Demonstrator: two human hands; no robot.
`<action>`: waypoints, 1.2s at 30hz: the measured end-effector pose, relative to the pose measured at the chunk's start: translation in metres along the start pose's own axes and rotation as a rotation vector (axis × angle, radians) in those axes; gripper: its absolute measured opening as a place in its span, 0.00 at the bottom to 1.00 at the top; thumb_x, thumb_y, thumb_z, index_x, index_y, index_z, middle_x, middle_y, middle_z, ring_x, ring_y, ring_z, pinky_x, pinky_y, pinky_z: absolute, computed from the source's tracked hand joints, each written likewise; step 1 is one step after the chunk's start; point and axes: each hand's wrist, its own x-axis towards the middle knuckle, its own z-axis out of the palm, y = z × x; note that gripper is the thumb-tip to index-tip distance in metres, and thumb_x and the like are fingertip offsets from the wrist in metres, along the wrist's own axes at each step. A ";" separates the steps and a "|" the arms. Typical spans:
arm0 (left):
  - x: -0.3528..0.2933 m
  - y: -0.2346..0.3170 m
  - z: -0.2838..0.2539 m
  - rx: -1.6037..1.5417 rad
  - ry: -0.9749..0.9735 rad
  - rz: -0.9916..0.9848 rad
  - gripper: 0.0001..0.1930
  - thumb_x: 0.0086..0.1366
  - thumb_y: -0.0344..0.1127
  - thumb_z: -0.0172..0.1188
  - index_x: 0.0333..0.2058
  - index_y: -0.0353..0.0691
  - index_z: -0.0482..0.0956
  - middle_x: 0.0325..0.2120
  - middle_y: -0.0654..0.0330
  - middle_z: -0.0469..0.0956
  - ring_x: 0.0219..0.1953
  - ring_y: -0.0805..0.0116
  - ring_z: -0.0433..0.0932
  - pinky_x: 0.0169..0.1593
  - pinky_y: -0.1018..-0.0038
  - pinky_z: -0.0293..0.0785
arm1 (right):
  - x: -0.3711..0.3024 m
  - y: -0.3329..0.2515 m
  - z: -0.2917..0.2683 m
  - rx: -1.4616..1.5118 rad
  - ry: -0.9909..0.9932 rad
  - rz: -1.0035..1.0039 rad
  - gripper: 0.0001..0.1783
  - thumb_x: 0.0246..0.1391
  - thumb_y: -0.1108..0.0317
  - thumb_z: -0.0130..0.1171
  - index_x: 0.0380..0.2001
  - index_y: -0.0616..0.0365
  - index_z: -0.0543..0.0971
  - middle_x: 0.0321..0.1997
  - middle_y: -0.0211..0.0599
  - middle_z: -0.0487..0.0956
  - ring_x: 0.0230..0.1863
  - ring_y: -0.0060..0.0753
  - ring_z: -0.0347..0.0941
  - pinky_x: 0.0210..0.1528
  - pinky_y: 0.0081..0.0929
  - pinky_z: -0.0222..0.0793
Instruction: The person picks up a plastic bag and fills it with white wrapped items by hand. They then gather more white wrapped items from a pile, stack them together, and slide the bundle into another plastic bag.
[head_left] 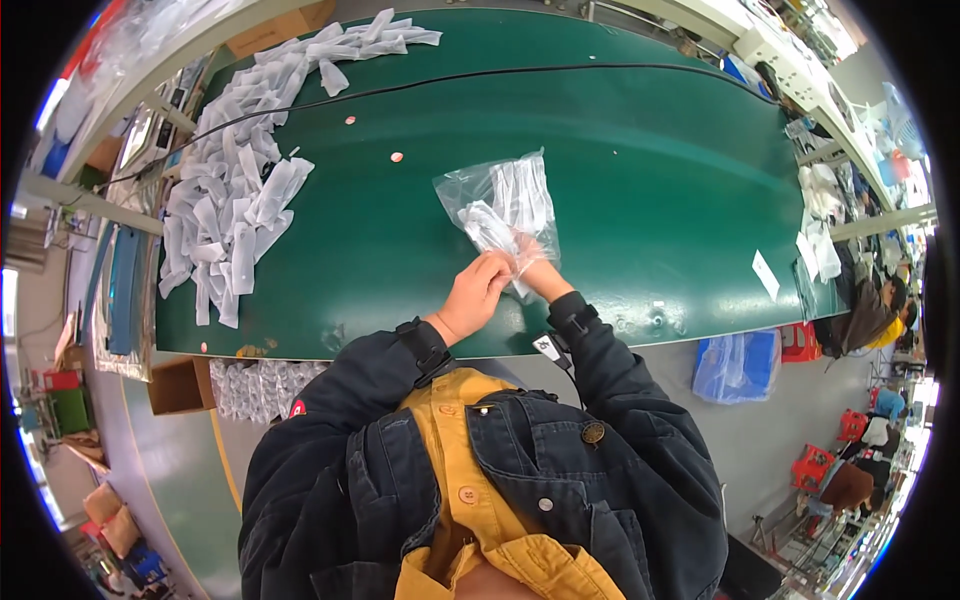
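Currently the left fingers [490,267] pinch a clear bag [452,190]; whether the right fingers [527,250] grip, I can't tell

i can read no words or numbers from where i stand. the red patch [298,408] on my left sleeve [345,385] carries a pale mark, too small for me to make out. a dark mark shows on the white piece [547,346] beside my right cuff [574,316], and my brass-coloured jacket button [593,433] bears a design too fine to decipher.
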 end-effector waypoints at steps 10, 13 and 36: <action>-0.018 0.007 -0.010 0.050 -0.225 -0.039 0.05 0.61 0.24 0.58 0.33 0.36 0.71 0.30 0.52 0.71 0.33 0.50 0.73 0.38 0.64 0.72 | 0.047 0.004 0.064 -0.966 0.435 -0.201 0.50 0.44 0.44 0.70 0.62 0.67 0.64 0.57 0.69 0.68 0.52 0.66 0.69 0.53 0.47 0.69; -0.022 -0.012 -0.024 0.087 -0.097 -0.060 0.05 0.62 0.27 0.57 0.34 0.37 0.69 0.30 0.51 0.71 0.35 0.46 0.74 0.40 0.59 0.72 | 0.039 0.035 0.047 -1.186 0.396 -0.394 0.57 0.44 0.43 0.69 0.66 0.70 0.56 0.57 0.75 0.65 0.50 0.66 0.70 0.54 0.49 0.68; -0.013 -0.190 -0.357 1.162 0.438 -0.293 0.29 0.52 0.40 0.69 0.52 0.39 0.71 0.47 0.50 0.72 0.54 0.48 0.67 0.53 0.54 0.65 | -0.092 -0.053 -0.018 -0.765 0.466 0.326 0.09 0.59 0.66 0.59 0.34 0.63 0.80 0.24 0.37 0.79 0.26 0.30 0.76 0.29 0.29 0.70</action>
